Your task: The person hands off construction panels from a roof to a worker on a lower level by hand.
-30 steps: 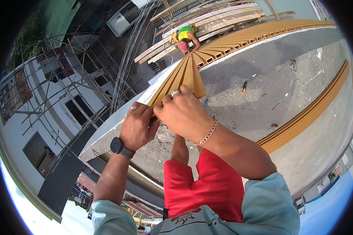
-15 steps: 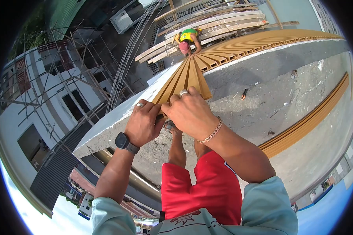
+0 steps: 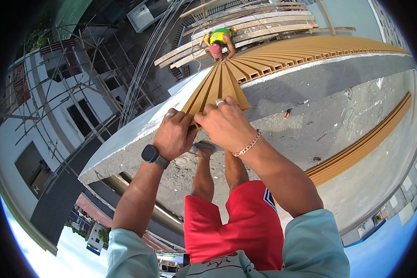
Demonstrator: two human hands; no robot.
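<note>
A tan fluted wall panel [image 3: 217,90] stands on edge at the ledge, its ribs running down the outer wall away from me. My left hand [image 3: 172,136], with a ring and a dark watch, is closed over the panel's upper left end. Close beside it, my right hand [image 3: 222,121], wearing a ring and a chain bracelet, grips the same end further right. The fingertips of both hands are partly hidden behind the panel's edge. To the right, a long row of matching fitted panels [image 3: 301,53] lines the wall.
Below, a co-worker [image 3: 221,41] in a yellow and green top leans to the wall by scaffold planks [image 3: 264,30]. Spare tan panels [image 3: 361,143] lie on the concrete slab [image 3: 301,139] at right, near a small orange-and-black object [image 3: 287,113]. Wires [image 3: 148,60] run at left.
Both hands keep their hold on the panel. The view has shifted slightly, and my foot shows more plainly below the hands. The co-worker's hands stay at the panel's lower end.
</note>
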